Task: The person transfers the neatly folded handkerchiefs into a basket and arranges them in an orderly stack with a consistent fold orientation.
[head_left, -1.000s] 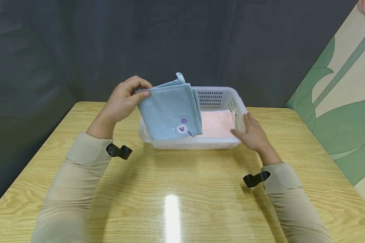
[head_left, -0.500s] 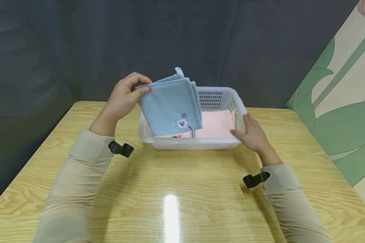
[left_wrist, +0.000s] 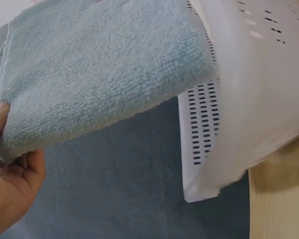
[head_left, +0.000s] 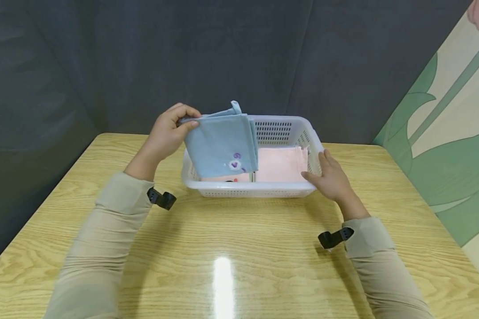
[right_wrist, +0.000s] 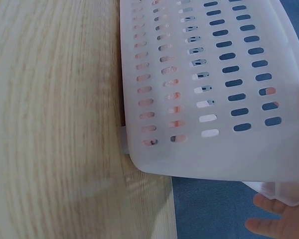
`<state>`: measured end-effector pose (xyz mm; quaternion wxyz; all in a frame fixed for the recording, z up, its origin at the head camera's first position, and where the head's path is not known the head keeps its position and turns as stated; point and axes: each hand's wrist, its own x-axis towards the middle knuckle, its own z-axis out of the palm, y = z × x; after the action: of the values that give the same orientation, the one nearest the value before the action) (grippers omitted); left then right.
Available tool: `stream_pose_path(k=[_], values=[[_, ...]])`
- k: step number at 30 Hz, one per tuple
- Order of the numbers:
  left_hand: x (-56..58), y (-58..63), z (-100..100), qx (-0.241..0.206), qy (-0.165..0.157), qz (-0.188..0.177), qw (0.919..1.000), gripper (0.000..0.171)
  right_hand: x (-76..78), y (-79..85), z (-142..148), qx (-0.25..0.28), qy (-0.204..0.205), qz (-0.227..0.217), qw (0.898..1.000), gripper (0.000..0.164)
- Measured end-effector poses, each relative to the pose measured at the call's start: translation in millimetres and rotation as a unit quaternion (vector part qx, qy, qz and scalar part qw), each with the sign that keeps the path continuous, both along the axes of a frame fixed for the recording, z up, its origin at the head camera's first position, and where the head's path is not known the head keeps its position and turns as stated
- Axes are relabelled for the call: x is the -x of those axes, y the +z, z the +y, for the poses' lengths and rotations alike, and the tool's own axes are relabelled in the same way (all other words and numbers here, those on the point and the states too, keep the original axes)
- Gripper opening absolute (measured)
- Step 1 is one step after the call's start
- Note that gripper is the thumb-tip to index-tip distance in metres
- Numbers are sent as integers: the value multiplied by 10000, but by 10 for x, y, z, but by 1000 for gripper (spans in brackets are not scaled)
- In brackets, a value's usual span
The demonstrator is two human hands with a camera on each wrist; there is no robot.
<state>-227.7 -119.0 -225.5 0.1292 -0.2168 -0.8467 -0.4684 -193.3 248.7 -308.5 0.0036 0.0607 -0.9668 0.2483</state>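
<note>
In the head view my left hand [head_left: 168, 133] pinches a folded light blue towel [head_left: 219, 144] by its upper left corner, thumb in front. The towel hangs over the left part of a white plastic basket [head_left: 259, 186]. White and purple embroidery marks its lower right, and a small loop sticks up from its top. In the left wrist view the same towel [left_wrist: 104, 69] shows its fluffy side. My right hand [head_left: 332, 177] holds the basket's right end, thumb over the rim and fingers outside. A folded pink towel [head_left: 281, 164] lies inside the basket on the right.
Below the blue towel, a pale pink item [head_left: 243, 177] with black and red spots shows in the basket's left part. The basket stands on a wooden table [head_left: 271, 248] near its back edge. A dark curtain [head_left: 143, 57] hangs behind; a painted wall [head_left: 459, 146] rises at right.
The blue towel rose a little with my left hand, uncovering the item below its lower edge, then came down slightly. My right hand and the basket have stayed nearly in place.
</note>
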Motion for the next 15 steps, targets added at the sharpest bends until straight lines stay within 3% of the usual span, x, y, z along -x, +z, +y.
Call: stream_pose_path(k=[15], values=[[64, -202, 31, 316, -27, -145, 9994, 13, 15, -5, 0, 4, -32, 36, 10000, 82]])
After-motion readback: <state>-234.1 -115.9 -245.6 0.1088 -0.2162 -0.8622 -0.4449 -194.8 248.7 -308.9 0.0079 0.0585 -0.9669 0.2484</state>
